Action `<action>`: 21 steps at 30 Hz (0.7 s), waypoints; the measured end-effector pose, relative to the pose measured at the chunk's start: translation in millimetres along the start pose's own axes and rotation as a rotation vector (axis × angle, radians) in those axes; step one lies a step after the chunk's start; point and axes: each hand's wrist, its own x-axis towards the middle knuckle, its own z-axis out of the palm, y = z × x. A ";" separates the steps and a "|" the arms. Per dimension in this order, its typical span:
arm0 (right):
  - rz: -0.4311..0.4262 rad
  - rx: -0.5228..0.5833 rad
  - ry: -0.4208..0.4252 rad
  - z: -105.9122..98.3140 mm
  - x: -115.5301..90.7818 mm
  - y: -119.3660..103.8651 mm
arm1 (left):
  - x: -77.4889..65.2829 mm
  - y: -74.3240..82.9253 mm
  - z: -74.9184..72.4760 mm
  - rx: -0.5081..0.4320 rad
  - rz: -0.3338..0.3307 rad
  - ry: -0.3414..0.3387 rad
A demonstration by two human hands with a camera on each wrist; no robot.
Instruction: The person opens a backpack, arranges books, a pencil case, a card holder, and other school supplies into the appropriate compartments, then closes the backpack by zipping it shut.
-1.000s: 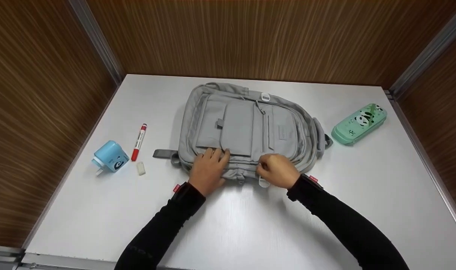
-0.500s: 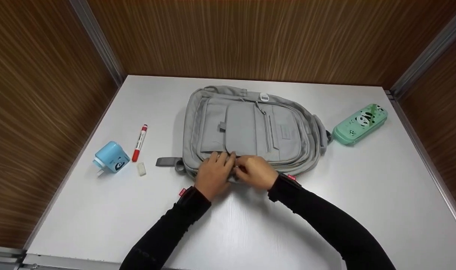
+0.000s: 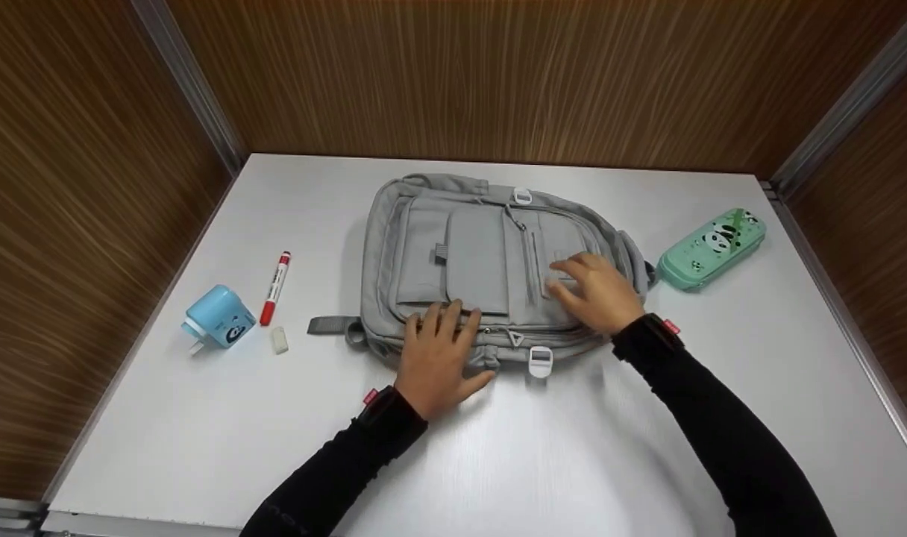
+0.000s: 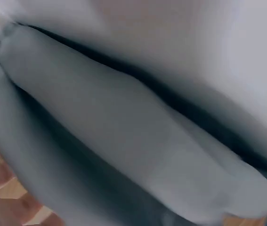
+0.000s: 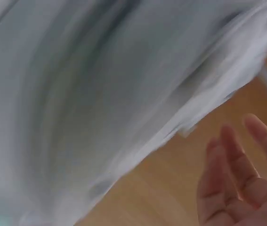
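Note:
A grey backpack [image 3: 476,261] lies flat on the white table, its front pockets facing up. My left hand [image 3: 437,362] rests on the backpack's near edge with fingers spread, beside the zipper there. Over the right part of the pack is my right hand [image 3: 599,294], fingers loosely bent and apart, with nothing held. In the right wrist view the right hand's fingers [image 5: 239,165] are off the blurred grey cloth. The left wrist view shows the pack's side close up, and the left hand's fingers [image 4: 18,202] by its edge.
A green panda pencil case [image 3: 713,248] lies to the right of the pack. On the left are a light blue panda-printed object [image 3: 221,316], a red-and-white marker [image 3: 275,289] and a small white eraser [image 3: 279,340]. Wood-grain panels [image 3: 498,82] border the table.
My right hand first slid left along the near zipper to the left hand, then let go and moved right and up over the pack. The left hand's fingers have spread out.

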 end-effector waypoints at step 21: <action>0.108 -0.207 -0.215 8.8 -21.4 46.9 | 10.7 0.2 6.0 -0.064 -0.030 -0.212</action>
